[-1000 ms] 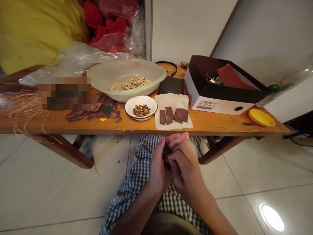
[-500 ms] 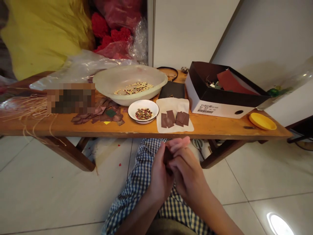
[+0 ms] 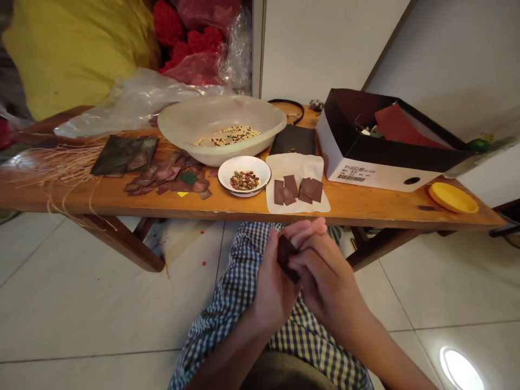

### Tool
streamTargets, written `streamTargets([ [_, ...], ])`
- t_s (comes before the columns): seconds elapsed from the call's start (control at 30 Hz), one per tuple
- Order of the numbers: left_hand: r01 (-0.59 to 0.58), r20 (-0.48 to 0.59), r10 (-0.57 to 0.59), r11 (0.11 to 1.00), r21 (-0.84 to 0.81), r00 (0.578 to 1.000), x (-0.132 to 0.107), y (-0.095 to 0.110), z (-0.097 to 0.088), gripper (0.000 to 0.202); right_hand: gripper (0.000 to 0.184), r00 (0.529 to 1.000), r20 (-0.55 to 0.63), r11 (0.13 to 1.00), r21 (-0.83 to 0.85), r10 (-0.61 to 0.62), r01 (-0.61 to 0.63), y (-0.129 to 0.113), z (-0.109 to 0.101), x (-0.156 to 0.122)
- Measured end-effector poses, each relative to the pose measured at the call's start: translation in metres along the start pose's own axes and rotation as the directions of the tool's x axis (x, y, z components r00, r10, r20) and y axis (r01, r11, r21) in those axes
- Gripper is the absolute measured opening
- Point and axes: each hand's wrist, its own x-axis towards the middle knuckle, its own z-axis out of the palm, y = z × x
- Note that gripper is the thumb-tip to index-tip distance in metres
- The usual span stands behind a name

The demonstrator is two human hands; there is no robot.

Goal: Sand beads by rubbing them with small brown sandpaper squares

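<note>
The left hand (image 3: 274, 287) and right hand (image 3: 327, 279) were closed together, holding a dark brown square (image 3: 286, 257) between them, its edges partly hidden by the fingers. Ahead of the hands, more brown squares (image 3: 296, 189) lay on a white sheet (image 3: 292, 167) on the worktop (image 3: 365, 208).

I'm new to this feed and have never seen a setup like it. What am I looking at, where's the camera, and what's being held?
There's no machine here, just a person's bare hands, filmed by one camera worn on their head and looking forward and down. The left hand and right hand hold a dark brown square between them. On the wooden bench in front lie a pale basin of seeds, a small white dish of mixed seeds, more brown squares on a cream sheet, and an open shoebox.
</note>
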Motion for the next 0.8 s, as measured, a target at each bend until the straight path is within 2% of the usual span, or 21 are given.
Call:
streamTargets([
  [0.2, -0.004, 0.023, 0.004, 1.000, -0.018, 1.000, -0.0010, 0.0020, 0.0009, 0.049, 0.018, 1.000, -0.010, 0.998, -0.063, -0.029, 0.029, 0.0014, -0.0003, 0.0013],
  [0.4, -0.016, -0.052, 0.015, 1.000, -0.013, 0.999, -0.0011, 0.0006, -0.0009, 0.046, 0.019, 1.000, 0.015, 0.998, -0.050, -0.021, 0.022, 0.0008, 0.0006, 0.0034],
  [0.5, -0.036, -0.042, 0.034, 0.999, -0.031, 0.999, -0.0007, 0.0006, -0.0007, 0.048, 0.017, 1.000, -0.008, 0.999, -0.050, 0.003, -0.004, 0.0003, -0.0003, 0.0033],
  [0.6, -0.071, -0.045, 0.069, 0.997, -0.034, 0.997, -0.0003, 0.0008, -0.0005, 0.046, 0.020, 1.000, 0.021, 0.999, -0.045, -0.008, 0.009, -0.0008, -0.0015, 0.0033],
  [0.8, -0.074, -0.008, 0.074, 0.996, -0.054, 0.997, -0.0007, 0.0014, -0.0005, 0.050, 0.017, 1.000, 0.019, 1.000, -0.018, 0.000, 0.000, -0.0007, -0.0025, 0.0041],
])
